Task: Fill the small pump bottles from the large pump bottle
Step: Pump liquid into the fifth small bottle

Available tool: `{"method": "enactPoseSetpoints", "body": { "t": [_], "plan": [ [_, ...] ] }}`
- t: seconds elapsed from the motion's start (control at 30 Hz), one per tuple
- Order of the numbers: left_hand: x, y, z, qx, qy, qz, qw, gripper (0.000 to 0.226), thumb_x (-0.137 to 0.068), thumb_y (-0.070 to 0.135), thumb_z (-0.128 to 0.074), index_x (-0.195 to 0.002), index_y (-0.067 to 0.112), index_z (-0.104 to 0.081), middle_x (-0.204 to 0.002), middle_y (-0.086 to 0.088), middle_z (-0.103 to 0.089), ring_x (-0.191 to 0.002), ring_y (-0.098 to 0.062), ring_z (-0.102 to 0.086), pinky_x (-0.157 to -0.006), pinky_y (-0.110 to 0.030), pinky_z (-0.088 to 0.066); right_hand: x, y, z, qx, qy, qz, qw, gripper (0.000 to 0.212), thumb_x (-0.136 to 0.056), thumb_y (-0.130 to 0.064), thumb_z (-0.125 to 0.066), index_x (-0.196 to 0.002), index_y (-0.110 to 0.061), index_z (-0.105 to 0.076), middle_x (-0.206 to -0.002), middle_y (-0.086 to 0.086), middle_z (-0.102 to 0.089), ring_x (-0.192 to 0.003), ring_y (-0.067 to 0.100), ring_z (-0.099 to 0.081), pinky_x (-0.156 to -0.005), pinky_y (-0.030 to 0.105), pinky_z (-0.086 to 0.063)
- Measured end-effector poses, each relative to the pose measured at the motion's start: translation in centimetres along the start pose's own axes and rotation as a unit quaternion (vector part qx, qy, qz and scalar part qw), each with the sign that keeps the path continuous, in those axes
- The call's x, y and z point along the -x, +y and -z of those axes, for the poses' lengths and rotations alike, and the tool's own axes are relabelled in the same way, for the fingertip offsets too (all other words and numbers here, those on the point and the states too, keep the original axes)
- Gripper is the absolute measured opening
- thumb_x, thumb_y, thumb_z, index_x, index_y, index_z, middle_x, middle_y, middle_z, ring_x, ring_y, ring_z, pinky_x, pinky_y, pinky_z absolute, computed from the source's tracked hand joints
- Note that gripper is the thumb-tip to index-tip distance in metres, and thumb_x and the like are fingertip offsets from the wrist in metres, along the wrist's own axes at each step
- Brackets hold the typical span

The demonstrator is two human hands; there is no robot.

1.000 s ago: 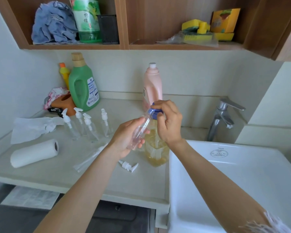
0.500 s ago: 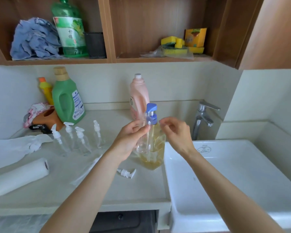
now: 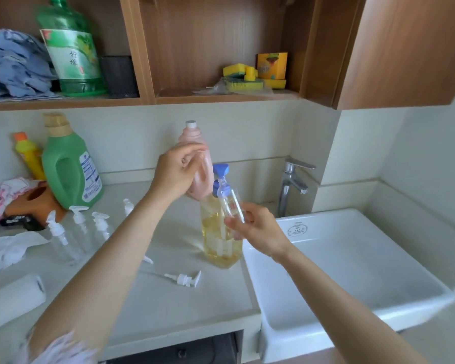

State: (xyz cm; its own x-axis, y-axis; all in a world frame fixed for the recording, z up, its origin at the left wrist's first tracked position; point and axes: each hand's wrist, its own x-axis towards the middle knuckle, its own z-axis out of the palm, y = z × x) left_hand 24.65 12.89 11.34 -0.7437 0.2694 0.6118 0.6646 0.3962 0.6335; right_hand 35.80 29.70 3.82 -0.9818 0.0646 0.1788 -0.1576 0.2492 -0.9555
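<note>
The large pump bottle (image 3: pixel 220 243) with yellow liquid and a blue pump head (image 3: pixel 221 171) stands on the counter by the sink's left edge. My right hand (image 3: pixel 260 233) grips a small clear bottle (image 3: pixel 230 204) without a pump, tilted, its mouth close to the blue pump's spout. My left hand (image 3: pixel 177 173) is raised left of the pump head, in front of a pink bottle, fingers loosely curled and holding nothing. Several small pump bottles (image 3: pixel 80 222) stand at the left of the counter. A loose white pump (image 3: pixel 184 278) lies on the counter in front.
A pink bottle (image 3: pixel 195 137), a green detergent jug (image 3: pixel 69 164) and a yellow bottle (image 3: pixel 29 156) stand along the back wall. A paper towel roll (image 3: pixel 13 295) lies at the left. White sink (image 3: pixel 352 261) and tap (image 3: pixel 290 190) are on the right. Shelves hang overhead.
The small clear bottle passed from my left hand to my right hand. My left hand let go and rose up beside the blue pump head. The view tilted upward.
</note>
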Motion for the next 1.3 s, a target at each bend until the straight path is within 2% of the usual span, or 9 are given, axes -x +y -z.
{"method": "enactPoseSetpoints", "body": {
  "t": [0.13,0.3,0.43,0.53,0.7,0.8,0.9,1.03,1.3],
  "plan": [
    [-2.1,1.1,-2.0,0.044,-0.210,0.024,0.977,0.023,-0.094,0.011,-0.058,-0.114,0.005,-0.068,-0.108,-0.003,-0.067,-0.098,-0.010,-0.062,-0.086,-0.013,-0.049,-0.1,0.7,0.1,-0.012,0.066,0.016,0.998,0.008,-0.087,-0.029,-0.071,-0.091,-0.029,-0.064,-0.067,-0.007,-0.065,-0.074,0.034,-0.066,-0.061,0.028,-0.049],
    [-2.6,0.7,-3.3,0.034,-0.183,0.021,0.982,0.020,-0.090,0.022,-0.066,-0.088,0.004,-0.074,-0.073,-0.004,-0.066,-0.057,-0.003,-0.056,-0.060,-0.019,-0.050,-0.3,1.0,1.0,-0.001,0.117,0.036,0.992,0.005,-0.088,-0.032,-0.068,-0.088,-0.029,-0.065,-0.074,0.008,-0.066,-0.071,0.032,-0.061,-0.055,0.025,-0.045],
    [-4.1,1.6,-4.3,-0.110,-0.204,0.067,0.970,0.041,-0.091,0.023,-0.047,-0.052,0.013,-0.046,-0.052,0.000,-0.057,-0.059,-0.017,-0.039,-0.059,-0.030,-0.032,-1.0,1.3,2.2,0.018,0.110,0.043,0.993,0.005,-0.091,-0.026,-0.065,-0.090,-0.023,-0.061,-0.058,-0.016,-0.052,-0.053,0.008,-0.044,-0.052,0.017,-0.039],
    [-5.6,2.4,-4.9,-0.019,-0.253,0.128,0.959,0.030,-0.094,0.016,-0.042,-0.080,0.017,-0.069,-0.088,-0.001,-0.065,-0.084,-0.017,-0.054,-0.072,-0.025,-0.040,-1.9,1.4,2.7,0.015,0.108,0.044,0.993,0.005,-0.092,-0.024,-0.064,-0.095,-0.022,-0.061,-0.058,-0.022,-0.052,-0.052,0.005,-0.043,-0.052,0.017,-0.038],
    [-5.2,1.5,-6.2,0.038,-0.309,0.189,0.931,0.041,-0.095,-0.006,-0.028,-0.121,0.001,-0.060,-0.129,-0.008,-0.056,-0.117,-0.020,-0.051,-0.056,-0.006,-0.039,-3.1,2.7,3.0,-0.007,0.093,0.046,0.995,0.016,-0.092,-0.021,-0.064,-0.106,-0.014,-0.059,-0.072,-0.017,-0.055,-0.053,0.002,-0.045,-0.053,0.018,-0.038],
    [-5.5,1.0,-6.5,0.014,-0.320,0.224,0.920,0.045,-0.094,-0.006,-0.026,-0.127,0.010,-0.053,-0.138,-0.006,-0.051,-0.115,-0.024,-0.050,-0.059,-0.017,-0.039,-3.7,3.9,2.9,-0.029,0.071,0.044,0.996,0.016,-0.093,-0.016,-0.063,-0.108,-0.016,-0.058,-0.078,-0.015,-0.056,-0.055,0.000,-0.047,-0.055,0.016,-0.039],
    [-4.9,0.9,-7.2,-0.008,-0.298,0.262,0.918,0.044,-0.098,0.000,-0.026,-0.134,0.012,-0.048,-0.132,-0.005,-0.046,-0.118,-0.024,-0.042,-0.079,-0.019,-0.032,-4.2,4.9,2.9,-0.040,0.060,0.045,0.996,0.025,-0.086,-0.027,-0.067,-0.110,-0.024,-0.059,-0.086,-0.011,-0.059,-0.060,-0.003,-0.051,-0.061,0.012,-0.038],
    [-3.8,1.0,-7.3,-0.044,-0.253,0.260,0.931,0.034,-0.101,0.017,-0.029,-0.121,0.019,-0.056,-0.103,-0.005,-0.048,-0.096,-0.019,-0.040,-0.078,-0.024,-0.031,-4.5,5.2,3.3,-0.039,0.045,0.050,0.997,0.033,-0.086,-0.026,-0.067,-0.118,-0.022,-0.058,-0.092,-0.009,-0.060,-0.063,-0.004,-0.054,-0.062,0.011,-0.039],
    [-1.2,1.7,-6.0,-0.073,-0.075,-0.016,0.994,0.029,-0.099,0.005,-0.038,-0.123,0.004,-0.054,-0.110,-0.006,-0.053,-0.103,-0.023,-0.052,-0.087,-0.022,-0.036,-4.8,3.7,3.5,-0.046,0.057,0.080,0.994,0.025,-0.091,-0.015,-0.064,-0.115,-0.009,-0.058,-0.084,-0.015,-0.062,-0.075,-0.004,-0.057,-0.073,0.014,-0.043]
  ]
}}
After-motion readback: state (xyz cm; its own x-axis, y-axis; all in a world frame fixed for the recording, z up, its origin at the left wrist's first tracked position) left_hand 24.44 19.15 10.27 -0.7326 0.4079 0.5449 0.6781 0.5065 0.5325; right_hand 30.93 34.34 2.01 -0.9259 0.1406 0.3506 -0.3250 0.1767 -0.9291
